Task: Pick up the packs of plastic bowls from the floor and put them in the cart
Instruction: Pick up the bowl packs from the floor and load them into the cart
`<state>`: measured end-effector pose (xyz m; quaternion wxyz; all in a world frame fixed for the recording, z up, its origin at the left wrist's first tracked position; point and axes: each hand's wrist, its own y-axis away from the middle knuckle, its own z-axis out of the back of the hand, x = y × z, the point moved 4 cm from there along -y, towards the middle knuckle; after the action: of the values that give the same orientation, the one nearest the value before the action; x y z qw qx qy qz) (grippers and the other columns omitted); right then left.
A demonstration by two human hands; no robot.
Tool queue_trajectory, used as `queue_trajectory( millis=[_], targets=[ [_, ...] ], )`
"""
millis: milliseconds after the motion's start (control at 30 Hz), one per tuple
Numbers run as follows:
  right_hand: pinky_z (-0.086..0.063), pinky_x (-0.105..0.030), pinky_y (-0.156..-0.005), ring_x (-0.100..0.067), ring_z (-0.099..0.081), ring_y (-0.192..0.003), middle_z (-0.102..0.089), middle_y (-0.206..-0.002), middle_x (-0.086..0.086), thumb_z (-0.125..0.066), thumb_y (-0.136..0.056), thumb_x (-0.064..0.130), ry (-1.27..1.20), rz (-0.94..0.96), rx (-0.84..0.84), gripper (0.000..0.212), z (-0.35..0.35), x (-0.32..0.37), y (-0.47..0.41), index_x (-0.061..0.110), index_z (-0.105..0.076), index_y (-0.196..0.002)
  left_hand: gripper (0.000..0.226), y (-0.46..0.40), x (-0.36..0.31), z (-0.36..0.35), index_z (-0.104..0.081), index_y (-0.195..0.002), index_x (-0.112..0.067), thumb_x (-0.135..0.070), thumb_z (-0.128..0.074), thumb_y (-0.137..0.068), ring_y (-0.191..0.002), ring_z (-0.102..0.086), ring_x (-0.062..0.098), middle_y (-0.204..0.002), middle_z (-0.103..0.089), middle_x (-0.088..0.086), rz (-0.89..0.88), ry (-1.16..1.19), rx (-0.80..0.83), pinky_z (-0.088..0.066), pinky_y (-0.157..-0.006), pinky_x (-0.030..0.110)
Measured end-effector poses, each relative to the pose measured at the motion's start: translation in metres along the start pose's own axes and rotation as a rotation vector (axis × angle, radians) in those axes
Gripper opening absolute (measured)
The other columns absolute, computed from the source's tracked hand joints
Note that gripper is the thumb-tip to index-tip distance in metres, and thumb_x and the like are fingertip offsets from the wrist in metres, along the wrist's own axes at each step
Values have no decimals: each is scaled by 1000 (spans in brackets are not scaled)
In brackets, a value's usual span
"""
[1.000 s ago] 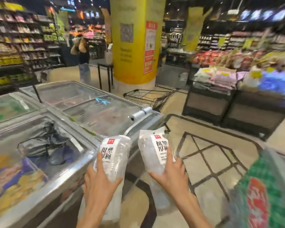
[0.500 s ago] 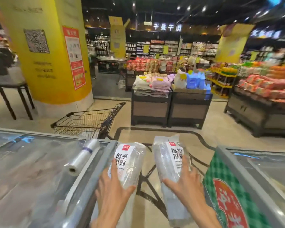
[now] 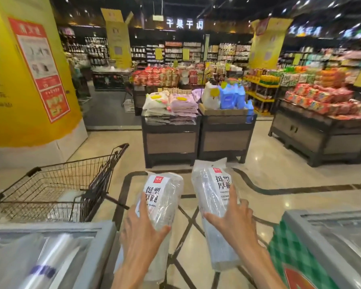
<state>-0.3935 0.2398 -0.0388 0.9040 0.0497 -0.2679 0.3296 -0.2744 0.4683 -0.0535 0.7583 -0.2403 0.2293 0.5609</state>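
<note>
I hold two clear packs of plastic bowls with white labels upright in front of me. My left hand (image 3: 142, 230) grips the left pack (image 3: 163, 197). My right hand (image 3: 231, 220) grips the right pack (image 3: 212, 184), which stands slightly higher. The wire shopping cart (image 3: 50, 184) stands on the floor to the left, just beyond the freezer, its basket open at the top. Both packs are to the right of the cart, above the tiled floor.
A glass-topped freezer (image 3: 92, 232) with a roll of plastic bags (image 3: 44, 265) is at lower left. Another freezer (image 3: 329, 243) is at lower right. A yellow pillar (image 3: 25, 80) rises behind the cart. Dark display stands (image 3: 196, 140) block the aisle ahead.
The view has swung right and forward past the left freezer. The cart is now nearer and more fully in view. Both hands still hold the packs, now closer to the cart.
</note>
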Motion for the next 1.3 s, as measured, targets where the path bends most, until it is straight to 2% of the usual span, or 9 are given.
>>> queue_trajectory(
  millis=[133,267,433,800,967,1133,1300],
  targets=[
    [-44,-56,-105,-37,-42,-133,-33,-149,-16,-68,-63,82,8,-8,35,131,-20,30,-106,38,16,-153,130,-102,-25,-22,18,-158,-40,-62,-78,-73,-142,-37,34,-156,-28,12,15,-9,-20,-38,-113,52],
    [-46,-52,-100,-35,-43,-130,-36,-145,-14,-68,-64,82,-4,22,68,129,-49,60,-198,39,15,-153,131,-198,-34,-45,19,-157,-42,-66,-77,-71,-141,-39,33,-158,-26,11,37,-5,-46,-40,-112,54],
    [-45,-52,-103,-36,-43,-129,-38,-144,-14,-70,-69,77,2,60,100,126,-99,99,-322,37,13,-155,130,-328,-38,-85,18,-157,-43,-65,-77,-71,-144,-33,34,-157,-27,11,69,3,-63,-37,-113,57],
    [-45,-53,-105,-35,-43,-129,-36,-147,-13,-73,-70,74,-56,96,127,125,-191,235,-618,35,7,-158,128,-648,-57,-140,20,-157,-41,-68,-74,-74,-147,-28,34,-160,-21,11,117,5,-49,-36,-115,56],
    [-46,-56,-104,-36,-43,-130,-34,-148,-14,-73,-68,76,-63,152,154,126,-247,300,-742,37,9,-156,127,-776,-51,-148,18,-157,-41,-69,-74,-73,-142,-36,31,-158,-25,8,131,3,-119,-41,-111,52],
    [-46,-57,-104,-35,-44,-130,-34,-148,-12,-71,-65,80,-55,257,213,127,-322,386,-868,40,11,-154,128,-911,-23,-161,17,-158,-41,-69,-74,-72,-142,-35,30,-156,-25,7,236,9,-206,-40,-110,52],
    [-44,-57,-104,-40,-44,-129,-38,-144,-17,-74,-69,73,-53,452,353,126,-387,493,-975,40,11,-156,127,-1027,18,-148,14,-160,-39,-72,-71,-73,-141,-36,30,-156,-25,7,426,16,-300,-41,-110,52]
  ],
)
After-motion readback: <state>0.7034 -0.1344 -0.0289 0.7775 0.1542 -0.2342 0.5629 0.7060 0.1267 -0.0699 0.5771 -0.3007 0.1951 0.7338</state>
